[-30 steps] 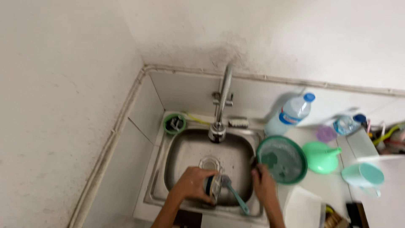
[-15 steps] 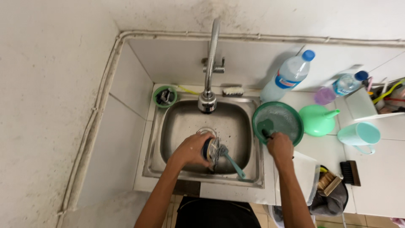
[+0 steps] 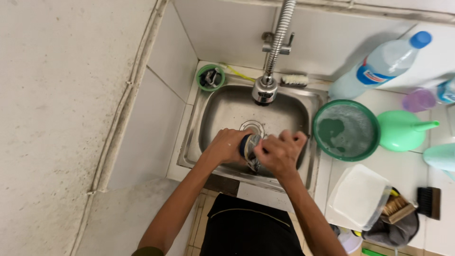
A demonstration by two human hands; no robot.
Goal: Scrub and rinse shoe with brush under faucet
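Cup (image 3: 248, 148) is the thing you are working on, a small dark-rimmed one, and you are holding it over the middle of the steel sink (image 3: 215, 111), just in front of the drain. Your left hand (image 3: 226, 146) is wrapping around its side from the left, fingers closed on it. Your right hand (image 3: 279, 152) is pressing against its open end, fingers curled; whether a sponge or cloth is sitting under them I cannot tell, because the hand is hiding it.

Judging from this, you are in the middle of the scrubbing. No water is running from the tap (image 3: 277, 45), and nothing is showing that the cup is getting rinsed, so rinsing and setting it aside are probably still waiting for you.

Just right of the sink, the round green basin (image 3: 346, 130) is holding soapy water. Beyond it a green funnel (image 3: 403, 130) is lying on the counter, and a large clear bottle with a blue cap (image 3: 379, 66) is leaning against the wall tiles. At the back left corner a small green tub (image 3: 211, 77) is sitting, with a scrubbing brush (image 3: 295, 79) resting behind the tap.
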